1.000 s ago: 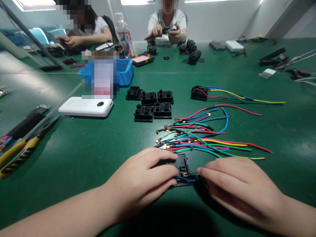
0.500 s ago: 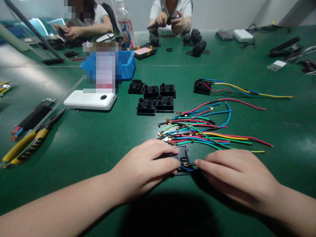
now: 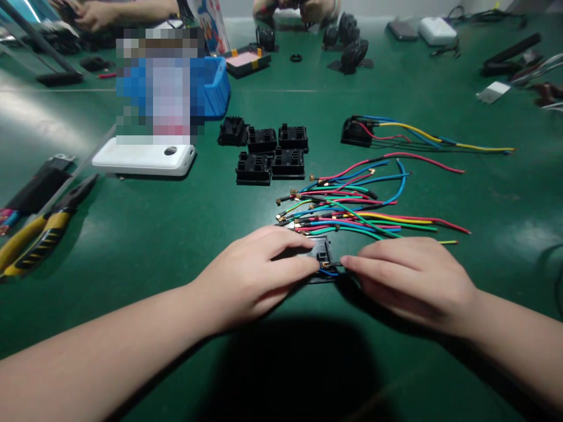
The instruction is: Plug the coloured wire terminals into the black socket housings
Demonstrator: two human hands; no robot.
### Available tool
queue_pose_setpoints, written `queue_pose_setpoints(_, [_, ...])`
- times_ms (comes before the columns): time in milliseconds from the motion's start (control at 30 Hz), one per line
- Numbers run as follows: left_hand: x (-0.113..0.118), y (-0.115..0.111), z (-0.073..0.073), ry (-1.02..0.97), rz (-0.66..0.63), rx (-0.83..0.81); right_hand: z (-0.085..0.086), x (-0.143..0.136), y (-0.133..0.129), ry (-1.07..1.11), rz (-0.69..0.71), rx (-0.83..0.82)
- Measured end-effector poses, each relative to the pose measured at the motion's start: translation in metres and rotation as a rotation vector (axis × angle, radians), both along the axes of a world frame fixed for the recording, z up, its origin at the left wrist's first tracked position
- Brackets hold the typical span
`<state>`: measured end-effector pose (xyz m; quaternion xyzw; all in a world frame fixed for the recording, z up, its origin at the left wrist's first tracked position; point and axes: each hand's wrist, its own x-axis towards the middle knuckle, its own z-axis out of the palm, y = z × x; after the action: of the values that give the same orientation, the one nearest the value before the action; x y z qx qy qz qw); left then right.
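A black plastic socket housing [image 3: 322,247] lies on the green table in front of me. My left hand [image 3: 264,269] is closed over its left part and hides much of it. My right hand [image 3: 409,275] pinches a thin dark wire [image 3: 335,264] at the housing's right edge; a brass terminal [image 3: 325,265] sits in the housing at that wire's end. A short blue wire [image 3: 328,272] shows just below it. Beyond my hands lies a spread of coloured wires [image 3: 352,217] with brass terminals at their left ends.
Several black housings [image 3: 254,168] stand together farther back, and a wired housing [image 3: 357,132] is to their right. Left are pliers [image 3: 48,234], a white power bank [image 3: 141,157] and a blue bin [image 3: 217,88]. Across the table, co-workers' hands [image 3: 316,9] are partly visible.
The whole view has tilted down, so things appear higher in the picture. Both hands keep their places at the housing, with the terminal still in it.
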<state>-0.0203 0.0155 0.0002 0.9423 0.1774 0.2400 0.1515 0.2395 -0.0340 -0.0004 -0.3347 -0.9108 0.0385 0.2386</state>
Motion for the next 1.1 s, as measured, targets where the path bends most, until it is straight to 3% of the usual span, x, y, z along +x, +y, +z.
queue_pose_setpoints(233, [-0.0039,0.0012,-0.0055,0.003,-0.018,0.027,-0.0015,0.0018,-0.001,0.009,-0.003,-0.015])
queue_pose_setpoints(500, [-0.002,0.0007,-0.0004,0.04,-0.017,0.035,-0.0028,0.0016,-0.0022,0.057,-0.001,-0.02])
queue_pose_setpoints(767, [-0.0032,0.0008,-0.0079,0.015,-0.012,0.021,-0.0067,0.0028,-0.0051,0.062,-0.021,-0.025])
queue_pose_setpoints(1100, [-0.0027,0.0001,-0.0049,0.029,-0.01,0.032,-0.0043,0.0018,-0.0049,0.056,-0.026,-0.007])
